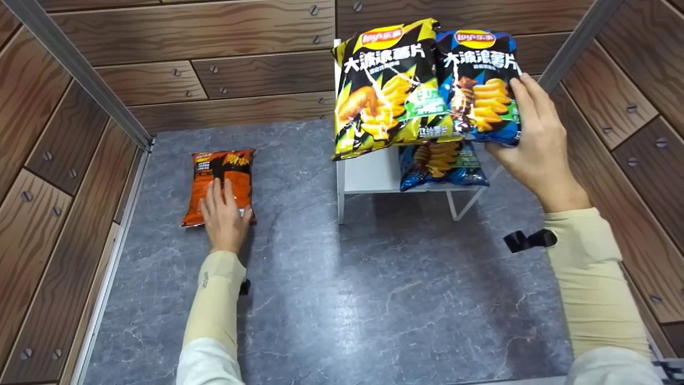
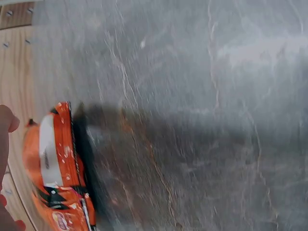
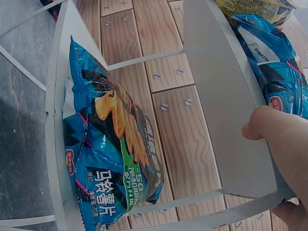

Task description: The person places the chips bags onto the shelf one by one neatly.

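On the floor at the left lies an orange chip bag (image 1: 202,184). My left hand (image 1: 223,222) is over its near part, fingers extended along it. In the left wrist view, the orange bag (image 2: 60,154) is beside my thumb (image 2: 7,120). A blue-and-black chip bag (image 1: 483,101) and a yellow-and-black chip bag (image 1: 395,96) sit side by side on top of a white rack (image 1: 368,176). My right hand (image 1: 545,144) touches the blue bag's right side with fairly straight fingers, thumb at its near lower corner. Another blue bag (image 3: 110,144) stands on the lower tier.
Wood-patterned panels (image 1: 214,32) enclose the left, back and right sides. Metal posts (image 1: 91,75) run along the corners. The grey marbled floor (image 1: 299,299) stretches in front of the rack and between it and the orange bag.
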`<state>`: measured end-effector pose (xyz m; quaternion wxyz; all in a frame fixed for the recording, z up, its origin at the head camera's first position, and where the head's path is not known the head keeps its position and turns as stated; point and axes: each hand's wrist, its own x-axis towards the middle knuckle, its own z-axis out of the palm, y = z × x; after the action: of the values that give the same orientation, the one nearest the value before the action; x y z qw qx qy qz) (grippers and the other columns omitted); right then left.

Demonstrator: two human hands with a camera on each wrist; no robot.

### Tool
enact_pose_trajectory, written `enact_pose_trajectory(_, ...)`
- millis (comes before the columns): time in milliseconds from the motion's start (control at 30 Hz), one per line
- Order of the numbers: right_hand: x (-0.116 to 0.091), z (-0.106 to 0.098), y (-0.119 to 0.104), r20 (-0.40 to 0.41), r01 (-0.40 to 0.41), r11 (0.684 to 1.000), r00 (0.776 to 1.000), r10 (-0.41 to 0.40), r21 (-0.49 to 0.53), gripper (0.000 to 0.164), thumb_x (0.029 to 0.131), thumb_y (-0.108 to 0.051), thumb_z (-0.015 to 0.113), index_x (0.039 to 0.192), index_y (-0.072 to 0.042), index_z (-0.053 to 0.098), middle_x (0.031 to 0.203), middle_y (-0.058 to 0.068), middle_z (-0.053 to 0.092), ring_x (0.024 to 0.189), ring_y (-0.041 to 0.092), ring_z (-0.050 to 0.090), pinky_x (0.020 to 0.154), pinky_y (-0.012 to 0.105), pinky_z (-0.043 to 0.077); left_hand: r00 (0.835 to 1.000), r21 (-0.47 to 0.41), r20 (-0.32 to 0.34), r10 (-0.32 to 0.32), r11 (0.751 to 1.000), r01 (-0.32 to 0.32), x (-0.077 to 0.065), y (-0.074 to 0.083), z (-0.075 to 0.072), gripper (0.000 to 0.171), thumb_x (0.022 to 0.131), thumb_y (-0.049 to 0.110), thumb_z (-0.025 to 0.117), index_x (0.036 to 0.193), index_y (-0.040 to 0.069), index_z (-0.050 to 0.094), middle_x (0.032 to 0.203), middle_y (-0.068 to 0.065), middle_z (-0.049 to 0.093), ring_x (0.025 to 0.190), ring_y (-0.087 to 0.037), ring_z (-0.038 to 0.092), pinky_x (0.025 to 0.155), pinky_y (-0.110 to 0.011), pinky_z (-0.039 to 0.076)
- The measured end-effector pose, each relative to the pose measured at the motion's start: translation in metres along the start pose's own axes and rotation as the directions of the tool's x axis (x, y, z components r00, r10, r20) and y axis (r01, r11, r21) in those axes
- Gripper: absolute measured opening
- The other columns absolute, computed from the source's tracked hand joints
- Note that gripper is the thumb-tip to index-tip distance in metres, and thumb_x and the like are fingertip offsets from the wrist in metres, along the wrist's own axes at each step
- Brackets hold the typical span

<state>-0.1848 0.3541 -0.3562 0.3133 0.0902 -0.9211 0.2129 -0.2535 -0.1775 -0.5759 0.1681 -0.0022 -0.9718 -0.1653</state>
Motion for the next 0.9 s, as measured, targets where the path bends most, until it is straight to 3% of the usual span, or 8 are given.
enact_pose_trajectory(167,0.0,0.0,0.0,-0.009,-0.003,1.0,1.0,0.003,0.001,0.091,0.072,-0.009,0.083,0.152,-0.011,0.04,0.158,0.014,0.036,0.143,0.034,0.038,0.111,0.059,0.038,0.992,0.026,0.096,-0.081,0.997,0.079,0.003,-0.007,0.004,0.074,0.096,0.027,0.062,0.156,0.004,0.026,0.163,-0.022,0.02,0.152,-0.039,0.017,0.12,-0.064,0.016)
enact_pose_trajectory(400,0.001,0.0,0.0,0.001,0.0,1.0,1.0,0.0,0.002,0.091,0.073,-0.01,0.083,0.152,-0.011,0.039,0.158,0.015,0.036,0.143,0.034,0.038,0.111,0.059,0.038,0.938,0.108,0.275,-0.212,0.976,0.189,-0.007,-0.011,0.015,0.088,0.097,0.047,0.056,0.159,0.003,0.011,0.166,-0.022,0.004,0.154,-0.039,0.003,0.122,-0.063,0.003)
enact_pose_trajectory(633,0.002,0.0,-0.002,-0.001,-0.008,1.0,1.0,0.008,0.002,0.093,0.071,-0.009,0.084,0.152,-0.011,0.04,0.159,0.012,0.036,0.143,0.034,0.037,0.109,0.062,0.039,0.94,0.144,0.244,-0.236,0.968,0.206,-0.009,0.001,0.023,0.106,0.088,0.058,0.065,0.157,-0.003,0.011,0.164,-0.028,0.006,0.153,-0.045,0.006,0.12,-0.067,0.002)
enact_pose_trajectory(900,0.002,0.001,-0.001,0.013,-0.022,1.0,1.0,0.022,0.002,0.092,0.072,-0.01,0.085,0.152,-0.01,0.039,0.159,0.013,0.034,0.143,0.036,0.036,0.11,0.062,0.037,0.959,0.195,0.199,-0.201,0.967,0.162,-0.014,0.024,0.031,0.1,0.089,0.042,0.071,0.155,-0.008,0.015,0.161,-0.033,0.012,0.149,-0.05,0.016,0.118,-0.071,0.006)
